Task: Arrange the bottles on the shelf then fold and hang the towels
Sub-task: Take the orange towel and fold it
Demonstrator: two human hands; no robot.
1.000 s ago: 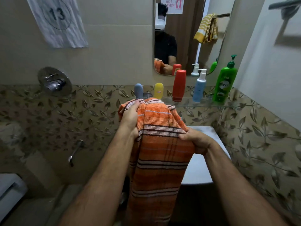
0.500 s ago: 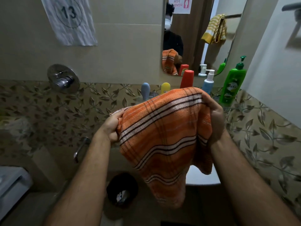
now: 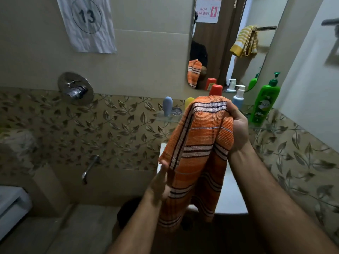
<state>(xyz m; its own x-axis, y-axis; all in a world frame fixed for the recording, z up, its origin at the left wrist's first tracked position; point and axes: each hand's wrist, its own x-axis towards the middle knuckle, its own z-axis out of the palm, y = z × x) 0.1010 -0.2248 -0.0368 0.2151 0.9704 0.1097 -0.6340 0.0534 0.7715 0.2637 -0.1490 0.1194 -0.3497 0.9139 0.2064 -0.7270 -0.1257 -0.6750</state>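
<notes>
An orange striped towel (image 3: 200, 143) hangs folded between both hands above the white sink (image 3: 229, 198). My right hand (image 3: 238, 129) grips its upper fold near the glass shelf (image 3: 168, 119). My left hand (image 3: 161, 182) holds its lower left edge, fingers partly hidden by cloth. On the shelf stand a grey-blue bottle (image 3: 167, 105), a yellow bottle (image 3: 189, 102), a red bottle (image 3: 216, 89), a blue pump bottle (image 3: 238, 97) and a green pump bottle (image 3: 265, 103). A yellow towel (image 3: 244, 42) shows in the mirror, hung on a bar.
A mirror (image 3: 220, 43) hangs above the shelf. A chrome mixer valve (image 3: 75, 88) and a spout (image 3: 89, 168) sit on the left wall. A dark bin (image 3: 128, 211) stands on the floor. A bar (image 3: 330, 22) juts from the right wall.
The towel went from spread wide between both hands to folded narrower. My left hand dropped and moved right under it; my right hand stayed high by the shelf.
</notes>
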